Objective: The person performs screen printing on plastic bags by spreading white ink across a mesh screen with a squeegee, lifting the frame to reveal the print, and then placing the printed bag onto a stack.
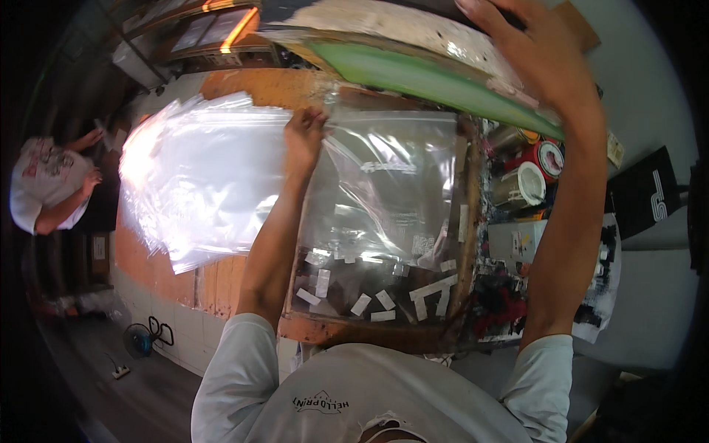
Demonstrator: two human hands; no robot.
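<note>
My left hand (303,136) is closed in a pinch at the upper left corner of a clear plastic bag (391,184). That bag lies flat on a dark printing board (343,295) with several pieces of whitish tape stuck along its near part. At the upper right my right hand (550,63) grips the edge of a raised, tilted screen printing frame (413,44), whose green mesh (428,77) shows underneath. Some of its fingers are cut off by the picture's top. Left of the board, a loose, glaring pile of clear plastic bags (214,170) reaches up to my left wrist.
Paint cans (528,181) and a paint-stained surface (502,303) lie right of the board. The orange wooden table (221,284) runs under the bags. A person (55,181) is at the far left. A small fan (138,340) stands on the floor.
</note>
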